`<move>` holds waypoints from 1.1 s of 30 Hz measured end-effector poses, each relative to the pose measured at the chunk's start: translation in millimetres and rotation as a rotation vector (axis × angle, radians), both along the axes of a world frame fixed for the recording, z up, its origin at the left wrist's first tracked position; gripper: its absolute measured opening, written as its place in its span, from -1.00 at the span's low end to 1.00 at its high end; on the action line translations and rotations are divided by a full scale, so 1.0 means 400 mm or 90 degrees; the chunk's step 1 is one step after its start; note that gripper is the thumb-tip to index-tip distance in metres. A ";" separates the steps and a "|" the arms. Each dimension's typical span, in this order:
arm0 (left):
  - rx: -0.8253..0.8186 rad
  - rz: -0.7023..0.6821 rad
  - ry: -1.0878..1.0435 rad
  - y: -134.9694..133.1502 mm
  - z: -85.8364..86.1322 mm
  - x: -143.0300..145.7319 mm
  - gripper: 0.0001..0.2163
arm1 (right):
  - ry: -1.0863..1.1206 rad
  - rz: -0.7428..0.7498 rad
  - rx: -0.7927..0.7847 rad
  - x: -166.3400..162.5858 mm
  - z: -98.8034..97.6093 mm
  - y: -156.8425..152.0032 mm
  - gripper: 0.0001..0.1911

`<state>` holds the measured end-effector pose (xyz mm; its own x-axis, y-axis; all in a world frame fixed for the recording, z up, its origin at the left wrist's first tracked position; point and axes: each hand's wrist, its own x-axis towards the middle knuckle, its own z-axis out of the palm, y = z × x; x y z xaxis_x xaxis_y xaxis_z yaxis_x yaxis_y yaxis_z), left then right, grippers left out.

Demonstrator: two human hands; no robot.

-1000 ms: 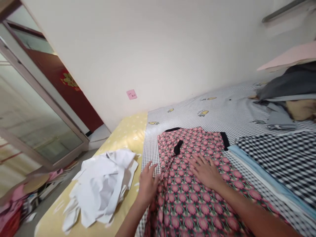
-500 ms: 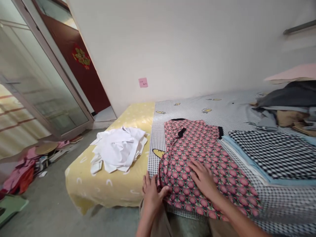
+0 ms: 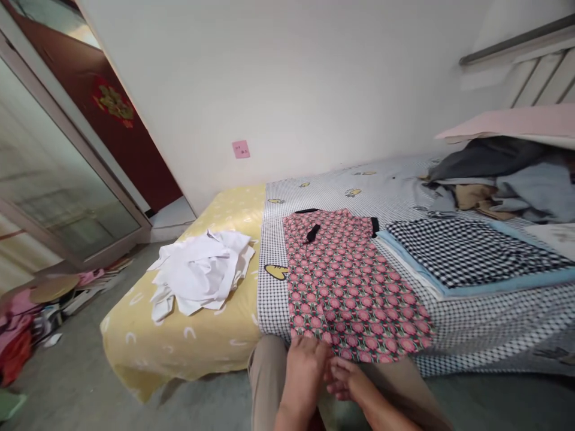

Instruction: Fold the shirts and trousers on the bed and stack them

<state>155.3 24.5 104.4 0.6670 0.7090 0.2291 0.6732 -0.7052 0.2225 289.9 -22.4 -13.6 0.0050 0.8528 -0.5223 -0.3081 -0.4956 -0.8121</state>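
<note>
A pink floral garment [image 3: 348,281] with black trim lies flat on the black-and-white checked bedsheet [image 3: 476,323], its hem hanging over the bed's near edge. My left hand [image 3: 303,366] is curled over that hem at its left corner, fingers closed on the cloth. My right hand [image 3: 349,378] sits just right of it, fingers pressed together against the hem's lower edge and touching the left hand. Both hands hover above my knees in khaki trousers [image 3: 268,377].
A crumpled white garment [image 3: 202,274] lies on the yellow sheet [image 3: 179,344] to the left. Right of the floral garment sits folded checked fabric on blue cloth [image 3: 467,257], with a clothes pile [image 3: 498,176] behind. A glass sliding door [image 3: 58,185] and floor clutter [image 3: 27,305] are far left.
Both hands slid down the floral garment from its middle to the hem at the bed edge, smoothing it flat. The view pulled back from the bed.
</note>
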 end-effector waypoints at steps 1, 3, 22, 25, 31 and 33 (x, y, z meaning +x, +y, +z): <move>-0.025 -0.036 -0.011 -0.012 -0.021 0.004 -0.86 | -0.003 -0.013 -0.002 0.007 0.000 -0.002 -0.54; -0.094 -0.088 -0.052 -0.031 -0.054 0.004 -0.85 | -0.004 -0.027 -0.026 0.016 0.003 -0.012 -0.59; -0.692 0.404 -0.603 0.052 -0.094 -0.026 -0.62 | 0.327 -0.202 0.011 0.019 0.081 0.001 -0.62; -0.795 0.348 -0.771 0.044 -0.089 -0.031 -0.55 | 0.404 -0.267 -0.014 0.018 0.091 0.004 -0.64; -0.842 0.331 -0.888 0.043 -0.088 -0.012 -0.50 | 0.377 -0.263 -0.008 0.008 0.081 0.004 -0.60; -0.840 0.308 -0.900 0.041 -0.084 -0.009 -0.52 | 0.362 -0.244 0.027 0.008 0.094 0.002 -0.57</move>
